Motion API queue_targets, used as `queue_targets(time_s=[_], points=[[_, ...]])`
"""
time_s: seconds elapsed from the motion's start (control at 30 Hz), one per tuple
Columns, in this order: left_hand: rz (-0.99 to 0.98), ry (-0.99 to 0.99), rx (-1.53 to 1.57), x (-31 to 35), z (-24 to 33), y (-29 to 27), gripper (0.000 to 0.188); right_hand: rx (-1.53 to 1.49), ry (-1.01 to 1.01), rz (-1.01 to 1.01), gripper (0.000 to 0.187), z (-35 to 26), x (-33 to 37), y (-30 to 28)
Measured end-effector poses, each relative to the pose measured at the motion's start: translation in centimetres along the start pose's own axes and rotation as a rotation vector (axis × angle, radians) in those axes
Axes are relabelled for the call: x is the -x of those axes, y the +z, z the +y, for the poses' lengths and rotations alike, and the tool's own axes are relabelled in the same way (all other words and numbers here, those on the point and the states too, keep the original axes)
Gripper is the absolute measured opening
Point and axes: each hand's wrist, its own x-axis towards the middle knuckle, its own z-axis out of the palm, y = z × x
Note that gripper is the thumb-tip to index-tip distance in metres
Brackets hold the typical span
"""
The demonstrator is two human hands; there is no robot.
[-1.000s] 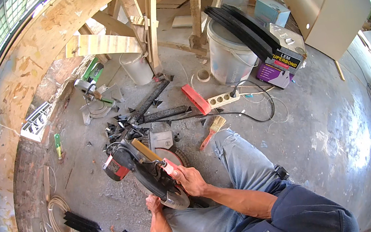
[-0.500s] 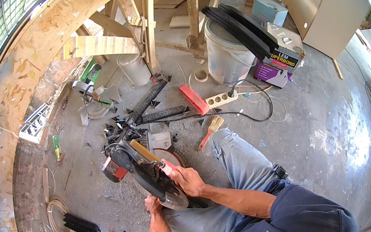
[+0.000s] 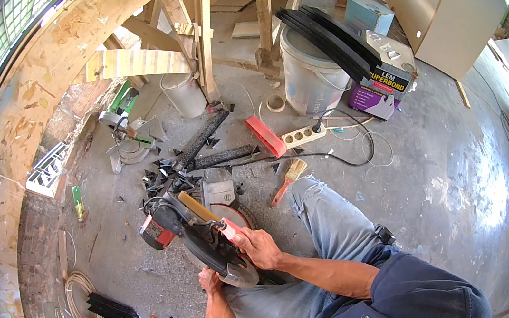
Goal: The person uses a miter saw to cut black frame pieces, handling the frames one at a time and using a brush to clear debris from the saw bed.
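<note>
A black and red miter saw (image 3: 196, 232) stands on the concrete floor in front of my knees. My right hand (image 3: 255, 248) grips its red-tipped handle at the top of the saw head. My left hand (image 3: 210, 281) sits low beside the round blade guard, partly hidden by it; whether it holds anything is unclear. Several short black strip offcuts (image 3: 162, 175) lie scattered just beyond the saw, with a longer black strip (image 3: 223, 157) beside them.
A paintbrush (image 3: 290, 178), a red bar (image 3: 266, 136) and a white power strip (image 3: 303, 135) with black cable lie ahead. White buckets (image 3: 311, 76), black strips on top, boxes, a second green saw (image 3: 127, 131), wooden frames and a curved plywood wall ring the spot.
The saw and both hands have hardly shifted; the view has only drifted slightly.
</note>
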Motion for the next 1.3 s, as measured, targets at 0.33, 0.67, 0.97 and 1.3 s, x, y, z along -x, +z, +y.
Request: queue_targets(time_s=[0.33,0.67,0.97,1.3], points=[[0.014,0.093,-0.062,-0.5,-1.2,0.8,0.041,-0.006,-0.001,-0.005,0.058,-0.2,0.2,-0.3],[0.027,0.109,-0.068,-0.8,-1.9,1.1,0.04,0.003,0.018,-0.015,0.058,-0.4,0.1,-0.1],[0.024,0.146,-0.084,-0.2,-1.1,0.5,0.039,-0.008,0.006,-0.011,0.056,-0.4,0.3,-0.4],[0.048,-0.052,-0.089,-0.9,-1.8,1.0,0.041,-0.008,-0.006,-0.01,0.054,-0.4,0.2,-0.1]])
